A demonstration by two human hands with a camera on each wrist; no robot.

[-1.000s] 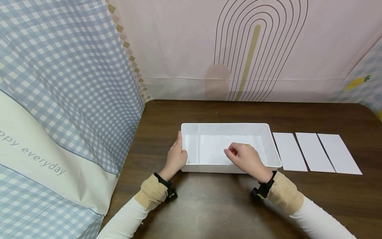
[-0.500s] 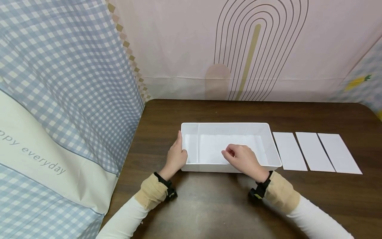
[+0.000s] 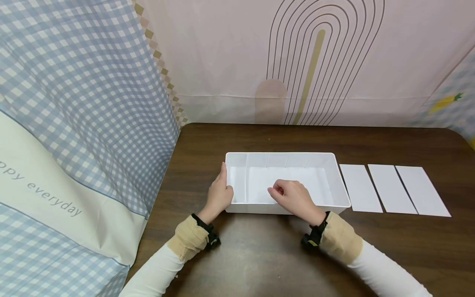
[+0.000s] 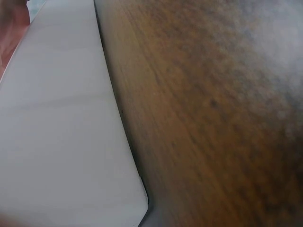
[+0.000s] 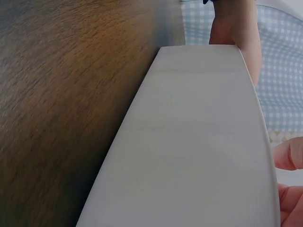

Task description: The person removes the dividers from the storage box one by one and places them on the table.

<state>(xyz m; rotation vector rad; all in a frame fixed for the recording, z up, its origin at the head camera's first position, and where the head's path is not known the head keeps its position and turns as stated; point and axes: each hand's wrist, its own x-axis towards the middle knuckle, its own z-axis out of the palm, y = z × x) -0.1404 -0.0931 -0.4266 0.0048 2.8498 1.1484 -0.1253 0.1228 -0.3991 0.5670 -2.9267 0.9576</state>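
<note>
A white rectangular plastic box [image 3: 237,208], with a narrow section divided off at its left end, stands on the brown table. My left hand [image 3: 219,194] holds the box's left end, its fingers along the outer wall and its thumb at the rim. Over the box's front wall reaches my right hand [image 3: 291,196], its fingers curled above the inside. Nothing shows between them, though the fingertips are partly hidden. In the right wrist view, the thumb [image 5: 289,153] and fingers appear beyond the box's rim. The box's front wall [image 4: 61,123] fills much of the left wrist view.
Three white rectangular cards [image 3: 361,187] lie in a row just right of the box on the table [image 3: 267,255]. A blue checked cloth [image 3: 92,82] hangs along the left side, and a pink patterned cloth [image 3: 222,53] hangs behind the table.
My right hand has moved left over the box with its fingers still curled. The left hand, the box and the cards stay in place.
</note>
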